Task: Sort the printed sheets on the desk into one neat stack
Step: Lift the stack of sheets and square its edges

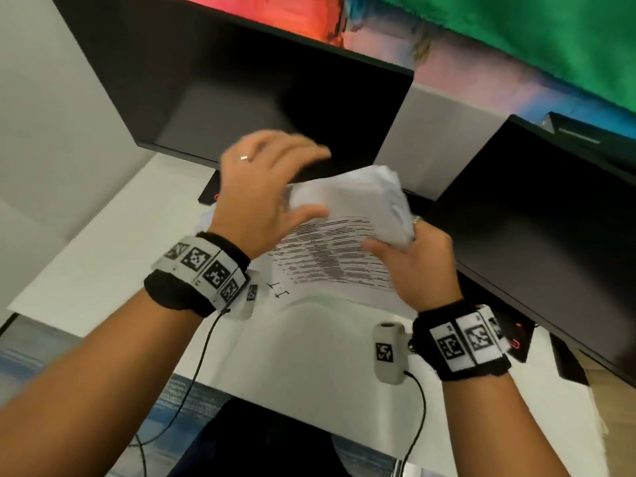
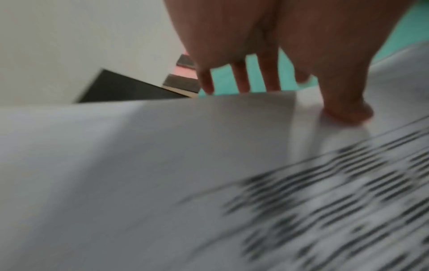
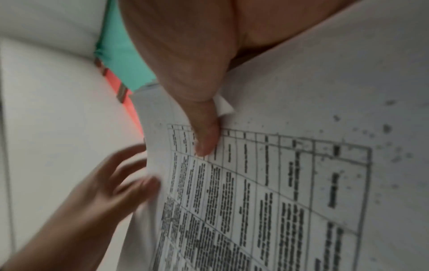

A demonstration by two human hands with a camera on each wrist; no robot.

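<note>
Bundle of printed sheets [image 1: 347, 235] held lifted above the white surface [image 1: 103, 270], in front of the two dark monitors [image 1: 241, 98] along its far edge. Right hand [image 1: 420, 266] pinching the bundle's right edge, thumb on the printed face over the table grid in the right wrist view [image 3: 267, 183], fingers behind the paper and hidden. Left hand [image 1: 261, 197] at the bundle's left edge, fingers spread and nearly straight, thumb laid on the top sheet; same seen in the left wrist view [image 2: 278, 55], thumb tip touching paper [image 2: 162, 165]. Far end of sheets curled over and blurred. Sheet count unreadable. Marker bands on both wrists, cables trailing off the surface's near edge.
</note>
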